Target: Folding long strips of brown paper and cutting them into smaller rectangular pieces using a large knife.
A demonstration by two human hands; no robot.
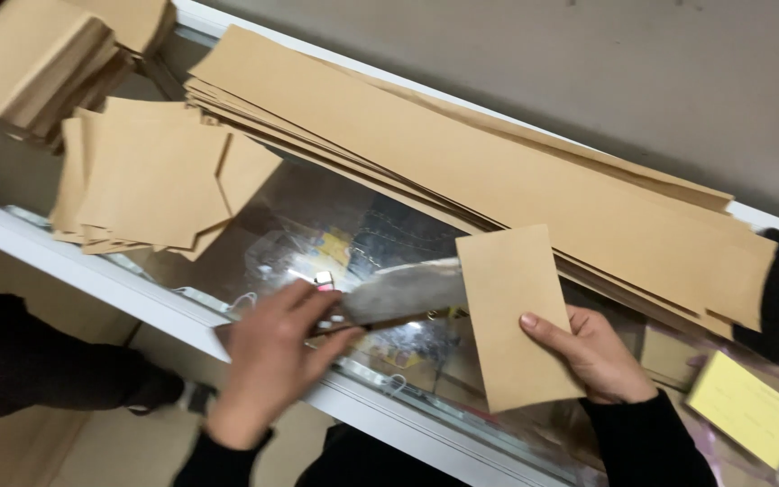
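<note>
At the near edge of the glass-topped counter (317,225), my right hand (601,356) pinches a light, floppy tan rectangular paper envelope (511,316) at its lower right, while my left hand (272,356) grips what seems a broad, blurred blade (403,290) touching its left edge.

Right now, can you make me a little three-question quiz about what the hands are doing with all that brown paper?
1. True or false: the right hand holds a brown paper rectangle.
2. What does the left hand grip? A) scissors B) a broad knife C) a pencil
3. Fill in: the long brown paper strips lie on a ___ countertop.

Key: 1 true; 2 B; 3 glass

Also in view: a yellow slip at the far right, and a pile of cut brown sheets on the left.
</note>
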